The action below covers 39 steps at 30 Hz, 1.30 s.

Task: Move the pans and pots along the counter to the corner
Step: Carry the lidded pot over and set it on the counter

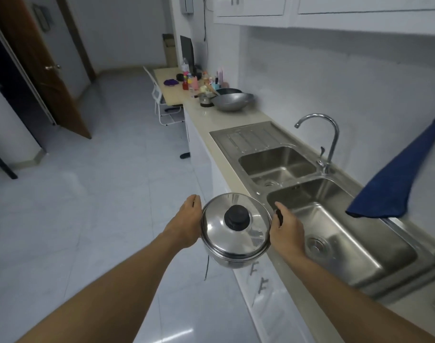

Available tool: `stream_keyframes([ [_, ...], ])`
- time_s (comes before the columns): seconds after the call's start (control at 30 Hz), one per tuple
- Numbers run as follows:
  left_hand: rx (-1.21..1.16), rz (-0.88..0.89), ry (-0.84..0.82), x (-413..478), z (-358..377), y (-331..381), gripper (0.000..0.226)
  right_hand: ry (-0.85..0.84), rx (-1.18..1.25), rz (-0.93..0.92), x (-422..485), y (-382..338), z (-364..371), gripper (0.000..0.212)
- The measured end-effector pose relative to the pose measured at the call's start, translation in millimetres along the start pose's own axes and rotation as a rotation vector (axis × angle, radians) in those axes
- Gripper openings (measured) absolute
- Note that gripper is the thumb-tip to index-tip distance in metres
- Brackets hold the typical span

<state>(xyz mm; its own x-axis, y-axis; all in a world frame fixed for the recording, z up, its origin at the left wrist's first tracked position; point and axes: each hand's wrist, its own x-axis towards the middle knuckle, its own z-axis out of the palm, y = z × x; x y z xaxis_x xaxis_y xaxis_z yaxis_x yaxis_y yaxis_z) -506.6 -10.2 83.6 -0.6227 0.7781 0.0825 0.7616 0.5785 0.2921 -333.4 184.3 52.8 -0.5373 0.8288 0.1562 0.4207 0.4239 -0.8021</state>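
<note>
I hold a shiny steel pot (236, 231) with a lid and black knob in the air, just off the counter's front edge beside the sink. My left hand (188, 220) grips its left side handle; my right hand (285, 226) grips the black right handle. At the far end of the counter (211, 115) a grey wok (232, 101) rests, with a darker pan (228, 91) behind it and a small steel pot (206, 100) to its left.
A double steel sink (323, 206) with a drainboard and tall tap (327, 142) fills the near counter. A blue cloth (404, 179) hangs at right. Beyond the wok, a table (171, 92) holds bottles and cups; a white chair (159, 100) stands beside it. The tiled floor lies left.
</note>
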Motion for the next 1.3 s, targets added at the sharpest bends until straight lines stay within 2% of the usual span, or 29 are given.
stream_keyframes([
  [0.1,0.014,0.012,0.003,24.8,-9.1,-34.7,0.037,-0.023,-0.029,-0.022,26.0,-21.7,29.4,0.039],
  [0.23,-0.014,-0.032,-0.014,65.0,-18.0,-72.6,0.043,-0.026,-0.044,-0.046,64.3,-46.0,64.6,0.038],
  [0.57,-0.029,-0.044,0.007,206.8,-30.6,-158.0,0.028,-0.053,-0.001,-0.061,204.6,-82.5,164.8,0.040],
  [0.93,-0.065,-0.099,-0.006,359.5,-34.4,-250.2,0.038,-0.099,-0.042,-0.059,352.4,-126.5,260.8,0.039],
  [1.3,-0.085,0.012,-0.037,507.5,-53.5,-364.6,0.038,-0.027,-0.054,0.031,459.2,-180.6,373.4,0.040],
])
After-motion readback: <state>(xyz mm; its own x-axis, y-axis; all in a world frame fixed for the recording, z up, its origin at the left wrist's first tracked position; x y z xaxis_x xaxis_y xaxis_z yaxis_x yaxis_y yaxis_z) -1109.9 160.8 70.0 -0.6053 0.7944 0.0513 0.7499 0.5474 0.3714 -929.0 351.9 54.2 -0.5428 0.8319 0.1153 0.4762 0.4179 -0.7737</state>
